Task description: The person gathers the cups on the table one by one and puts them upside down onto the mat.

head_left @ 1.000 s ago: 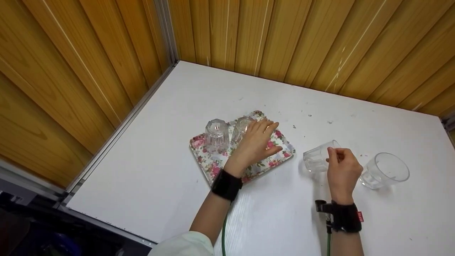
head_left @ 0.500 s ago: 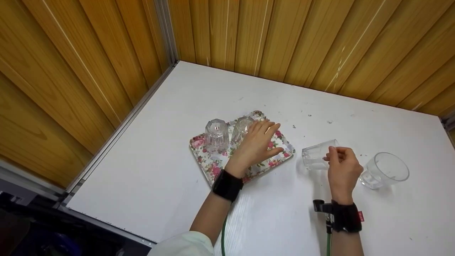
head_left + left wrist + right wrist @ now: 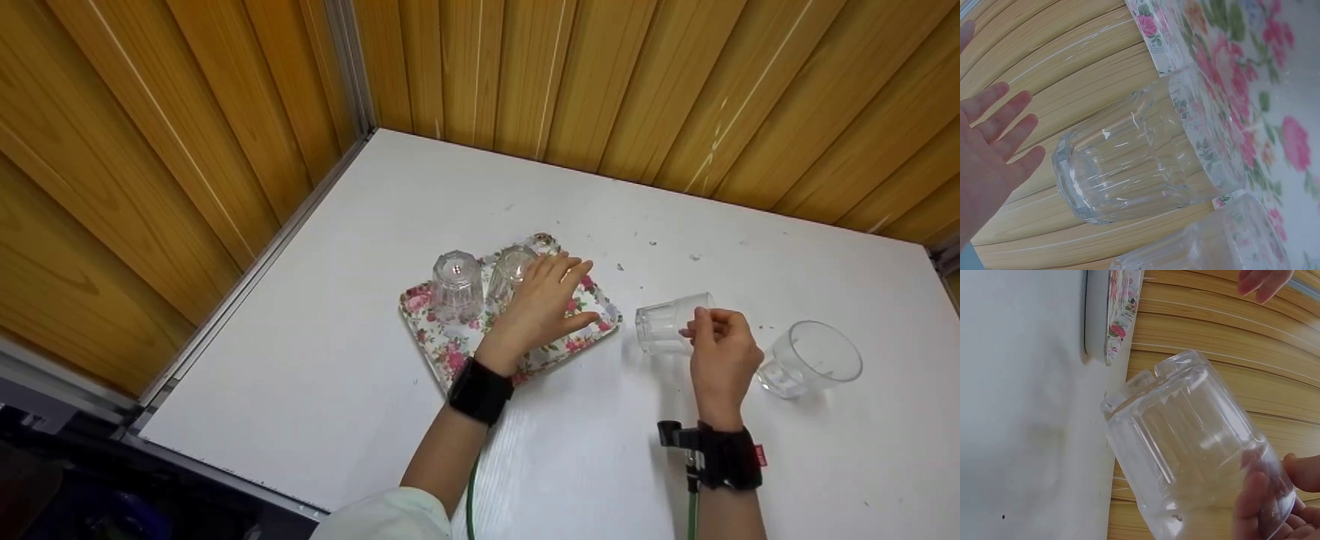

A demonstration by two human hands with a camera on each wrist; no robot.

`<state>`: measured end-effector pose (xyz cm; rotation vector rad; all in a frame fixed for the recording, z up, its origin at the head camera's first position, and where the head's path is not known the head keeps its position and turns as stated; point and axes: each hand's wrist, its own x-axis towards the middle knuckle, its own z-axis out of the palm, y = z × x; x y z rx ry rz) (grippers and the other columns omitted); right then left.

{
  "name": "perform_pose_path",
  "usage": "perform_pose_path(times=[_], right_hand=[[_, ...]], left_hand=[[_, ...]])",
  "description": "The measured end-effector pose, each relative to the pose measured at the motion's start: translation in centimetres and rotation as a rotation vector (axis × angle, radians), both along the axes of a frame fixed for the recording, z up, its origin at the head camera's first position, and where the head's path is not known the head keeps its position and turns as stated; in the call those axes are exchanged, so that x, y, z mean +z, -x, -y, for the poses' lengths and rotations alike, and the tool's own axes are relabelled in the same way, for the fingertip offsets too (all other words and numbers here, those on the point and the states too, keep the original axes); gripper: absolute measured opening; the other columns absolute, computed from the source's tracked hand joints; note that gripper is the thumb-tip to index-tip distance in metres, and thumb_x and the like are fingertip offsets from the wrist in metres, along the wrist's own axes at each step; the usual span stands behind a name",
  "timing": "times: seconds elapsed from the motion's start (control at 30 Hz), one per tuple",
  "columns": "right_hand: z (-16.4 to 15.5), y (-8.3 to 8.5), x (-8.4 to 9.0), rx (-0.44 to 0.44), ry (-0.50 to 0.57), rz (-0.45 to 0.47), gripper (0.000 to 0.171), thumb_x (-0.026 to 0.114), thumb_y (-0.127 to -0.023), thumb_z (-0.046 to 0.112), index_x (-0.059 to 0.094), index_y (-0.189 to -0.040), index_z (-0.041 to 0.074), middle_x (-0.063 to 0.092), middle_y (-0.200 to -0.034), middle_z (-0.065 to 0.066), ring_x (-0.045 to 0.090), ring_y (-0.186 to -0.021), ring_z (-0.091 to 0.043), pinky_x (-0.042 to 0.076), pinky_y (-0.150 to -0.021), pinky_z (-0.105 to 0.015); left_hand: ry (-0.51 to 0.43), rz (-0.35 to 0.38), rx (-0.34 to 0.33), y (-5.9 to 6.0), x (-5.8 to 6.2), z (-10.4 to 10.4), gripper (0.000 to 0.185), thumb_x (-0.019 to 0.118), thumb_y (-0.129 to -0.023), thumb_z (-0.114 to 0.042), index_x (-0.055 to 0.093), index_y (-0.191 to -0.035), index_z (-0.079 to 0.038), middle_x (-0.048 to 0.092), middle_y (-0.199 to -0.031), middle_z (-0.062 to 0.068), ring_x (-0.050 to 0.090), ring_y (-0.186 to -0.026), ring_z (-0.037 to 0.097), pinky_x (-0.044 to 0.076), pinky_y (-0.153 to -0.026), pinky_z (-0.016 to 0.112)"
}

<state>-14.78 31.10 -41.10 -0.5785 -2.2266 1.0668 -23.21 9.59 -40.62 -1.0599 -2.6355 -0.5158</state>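
Head view shows the right hand (image 3: 721, 358) with its fingers (image 3: 701, 322) curled and pinching the rim of a clear ribbed glass (image 3: 666, 324), which is tipped on its side, its thick base pointing toward the tray; whether it is lifted clear of the white bench (image 3: 360, 352) cannot be told. From the right wrist view the fingers (image 3: 1258, 500) press on the rim while the faceted wall and notched base of the glass (image 3: 1185, 455) stand out against the wooden panelling. The left hand (image 3: 541, 304) lies flat on the floral tray (image 3: 442, 352), fingers (image 3: 570, 266) straight and slightly spread, holding nothing; the left wrist view shows those fingers (image 3: 1005, 121) just beside an upturned glass (image 3: 1134, 157) with vertical ribs. Two such glasses stand mouth-down on the tray, one (image 3: 456, 286) at its left and one (image 3: 512, 270) just beside the left hand. The tray is rectangular with rounded corners, printed with pink roses and green leaves. A rounder, smooth glass cup (image 3: 811, 367) lies tilted on the bench to the right of the right hand.
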Motion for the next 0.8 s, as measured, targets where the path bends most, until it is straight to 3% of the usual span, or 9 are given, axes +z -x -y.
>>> perform_pose_path(times=[0.13, 0.37, 0.67, 0.8], right_hand=[[0.01, 0.06, 0.03, -0.007, 0.019, -0.013, 0.025, 0.052, -0.092, 0.023, 0.059, -0.099, -0.001, 0.066, -0.082, -0.012, 0.054, -0.059, 0.011, 0.044, -0.056, -0.006], [0.14, 0.06, 0.16, 0.009, 0.035, -0.047, 0.024, 0.050, -0.093, 0.020, 0.058, -0.098, -0.002, 0.065, -0.081, -0.011, 0.055, -0.059, 0.011, 0.044, -0.057, -0.006], [0.21, 0.13, 0.17, 0.043, 0.078, -0.080, 0.020, 0.051, -0.093, 0.019, 0.058, -0.096, 0.000, 0.061, -0.074, 0.003, 0.059, -0.062, 0.004, 0.047, -0.060, -0.009], [0.18, 0.16, 0.14, 0.060, 0.115, -0.069, 0.020, 0.050, -0.093, 0.019, 0.057, -0.098, 0.001, 0.061, -0.075, 0.004, 0.060, -0.065, 0.003, 0.048, -0.062, -0.011]], left_hand=[[0.015, 0.002, 0.002, -0.04, 0.06, -0.09, 0.070, 0.054, -0.083, -0.054, 0.037, -0.138, -0.012, 0.044, -0.134, 0.005, 0.033, -0.131, 0.024, 0.019, -0.112, 0.041], [0.021, 0.067, -0.010, -0.29, 0.30, -0.38, 0.072, 0.054, -0.083, -0.054, 0.033, -0.139, -0.015, 0.041, -0.137, 0.003, 0.028, -0.134, 0.022, 0.010, -0.114, 0.037], [0.016, 0.060, -0.017, -0.39, 0.23, -0.53, 0.072, 0.056, -0.082, -0.054, 0.035, -0.139, -0.015, 0.042, -0.136, 0.002, 0.029, -0.133, 0.022, 0.009, -0.114, 0.038], [0.005, 0.053, -0.022, -0.42, 0.23, -0.57, 0.072, 0.057, -0.082, -0.053, 0.035, -0.138, -0.014, 0.042, -0.135, 0.002, 0.030, -0.132, 0.022, 0.009, -0.114, 0.038]])
